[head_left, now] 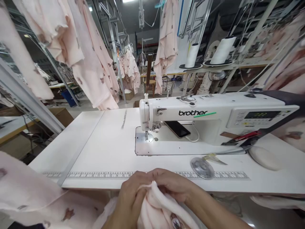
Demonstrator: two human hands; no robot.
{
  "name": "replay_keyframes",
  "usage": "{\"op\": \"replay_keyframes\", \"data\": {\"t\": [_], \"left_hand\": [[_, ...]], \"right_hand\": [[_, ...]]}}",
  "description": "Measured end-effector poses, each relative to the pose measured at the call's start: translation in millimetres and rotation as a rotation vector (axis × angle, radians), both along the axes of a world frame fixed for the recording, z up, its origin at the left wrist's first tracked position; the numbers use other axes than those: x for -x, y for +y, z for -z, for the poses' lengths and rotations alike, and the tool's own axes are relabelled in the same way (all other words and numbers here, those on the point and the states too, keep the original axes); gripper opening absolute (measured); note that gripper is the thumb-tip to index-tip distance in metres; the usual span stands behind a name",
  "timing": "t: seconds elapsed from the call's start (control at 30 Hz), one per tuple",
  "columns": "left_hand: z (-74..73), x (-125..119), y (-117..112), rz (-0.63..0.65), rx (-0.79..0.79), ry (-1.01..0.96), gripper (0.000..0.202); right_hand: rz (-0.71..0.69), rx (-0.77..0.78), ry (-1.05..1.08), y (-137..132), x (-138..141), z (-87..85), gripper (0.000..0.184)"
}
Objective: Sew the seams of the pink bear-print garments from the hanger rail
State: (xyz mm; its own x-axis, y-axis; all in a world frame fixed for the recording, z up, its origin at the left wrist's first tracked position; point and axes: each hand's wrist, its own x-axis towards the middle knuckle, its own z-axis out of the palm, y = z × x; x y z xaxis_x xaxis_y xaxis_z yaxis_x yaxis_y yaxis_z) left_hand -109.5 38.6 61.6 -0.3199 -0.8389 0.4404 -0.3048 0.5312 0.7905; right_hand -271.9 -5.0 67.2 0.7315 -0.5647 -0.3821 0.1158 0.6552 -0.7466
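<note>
My left hand and my right hand meet at the near edge of the white sewing table, both pinching a fold of pale pink printed fabric. The fingertips are partly buried in the cloth. More of this brown-patterned fabric spreads over my lap to the left. A white Brother sewing machine stands beyond my hands, its needle and presser foot bare of cloth.
A smartphone lies under the machine's arm. A clear plastic disc and a measuring scale sit on the tabletop. Thread cones stand behind the machine, and pink garments hang overhead on metal racks.
</note>
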Motion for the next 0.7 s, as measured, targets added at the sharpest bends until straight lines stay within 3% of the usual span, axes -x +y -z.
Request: {"op": "replay_keyframes", "data": {"t": [0.07,0.13,0.2,0.27,0.33,0.4,0.5,0.57,0.7], "left_hand": [[0.7,2,-2,-0.108,-0.136,0.037,0.012],[1.5,4,-3,-0.239,-0.218,0.04,0.013],[2.8,6,-4,-0.339,-0.218,0.03,0.015],[3.2,8,-4,-0.388,-0.188,0.02,0.016],[0.6,10,-4,-0.391,-0.207,0.043,0.015],[-6.0,10,-5,-0.34,-0.324,0.101,0.017],[-19.7,4,-10,-0.189,-0.507,0.126,0.041],[-27.2,-1,-15,-0.102,-0.488,0.049,0.05],[-32.3,-5,-21,0.026,-0.418,-0.065,0.033]], "right_hand": [[0.098,0.17,0.06,3,2,-5.2,0.031],[0.263,0.478,0.24,12,4,-13.0,0.032],[0.395,0.793,0.494,23,4,-19.5,0.026],[0.433,0.998,0.692,35,2,-22.1,0.018],[0.402,1.077,0.759,41,0,-21.2,0.018],[0.369,1.087,0.735,41,-1,-19.6,0.023],[0.316,1.129,0.603,33,3,-20.4,0.024],[0.291,1.152,0.564,27,7,-22.9,0.024],[0.252,1.134,0.534,21,12,-27.2,0.023]]}}
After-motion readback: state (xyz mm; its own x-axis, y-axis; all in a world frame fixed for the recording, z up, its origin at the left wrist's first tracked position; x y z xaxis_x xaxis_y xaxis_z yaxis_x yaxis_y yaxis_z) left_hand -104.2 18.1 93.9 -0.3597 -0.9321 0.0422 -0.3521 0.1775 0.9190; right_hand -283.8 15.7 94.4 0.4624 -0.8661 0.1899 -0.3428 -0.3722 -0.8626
